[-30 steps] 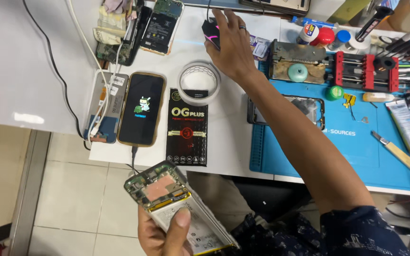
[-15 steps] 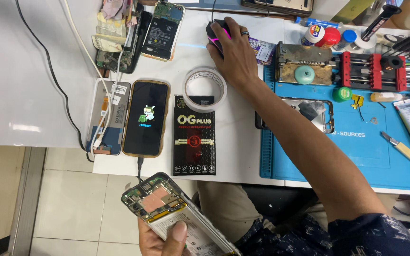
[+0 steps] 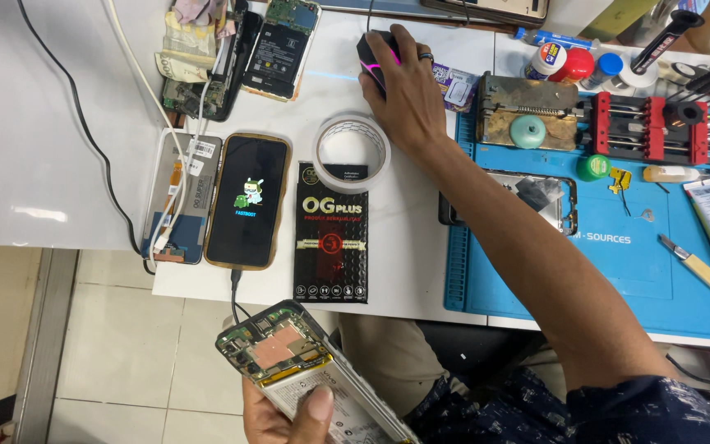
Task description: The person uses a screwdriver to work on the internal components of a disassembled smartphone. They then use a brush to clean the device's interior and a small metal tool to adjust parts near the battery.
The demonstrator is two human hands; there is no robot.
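The left hand (image 3: 289, 415) sits at the near edge of the view, below the counter (image 3: 67, 148), gripping an opened phone (image 3: 301, 370) with its back cover off — thumb pressed on the pale battery, fingers wrapped underneath. The phone's long axis runs diagonally: its camera end, with the green circuit board and copper-coloured patch, points to the far left, while the other end runs toward the near right and out of view.

The right hand (image 3: 400, 86) reaches far across the counter and lies cupped over a black computer mouse (image 3: 375, 57) with a pink glow, palm down, fingers draped on it, a dark ring on one finger.

Between the two hands lie a roll of clear tape (image 3: 352, 152), a black flat package (image 3: 332, 234) just near of it, and a phone with a lit screen (image 3: 248, 201) to the left, lying lengthwise near-to-far with a cable plugged into its near end. A blue work mat (image 3: 618, 263) covers the counter to the right
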